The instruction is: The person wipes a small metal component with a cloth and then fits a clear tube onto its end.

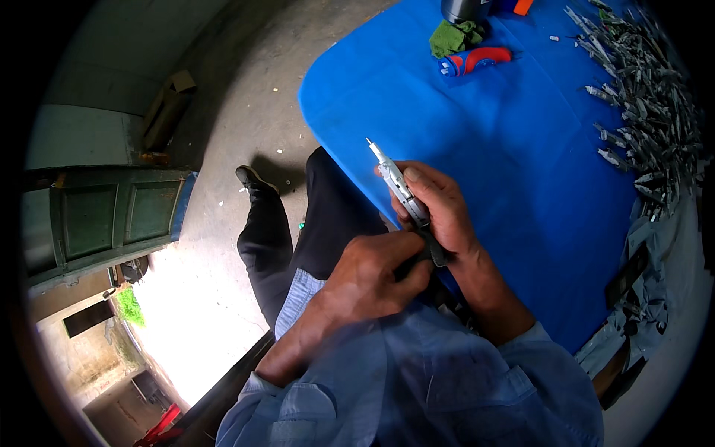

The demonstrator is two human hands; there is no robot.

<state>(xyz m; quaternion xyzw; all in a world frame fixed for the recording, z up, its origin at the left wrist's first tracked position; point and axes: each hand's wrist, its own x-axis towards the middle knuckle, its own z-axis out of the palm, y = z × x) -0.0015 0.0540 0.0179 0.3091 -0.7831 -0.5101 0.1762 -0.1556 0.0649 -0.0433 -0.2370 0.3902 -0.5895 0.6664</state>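
A slim grey-white device [401, 191] with a thin pointed tip slants up and to the left over the table's near edge. My right hand [447, 212] is wrapped round its body, the thumb lying along its side. At its lower end is a dark, strap-like part [434, 250]. My left hand [372, 277] is closed at that end, fingers bent and pinched on the dark part. The left fingertips are partly hidden, so their exact hold does not show.
A blue-covered table [514, 164] spreads ahead and right. A heap of similar grey-white pieces [644, 97] lies along its right side. Farther back are a red-and-blue tool [480, 59], a green cloth [451, 39] and a dark metal container [463, 9]. A cardboard box [173, 93] stands far left.
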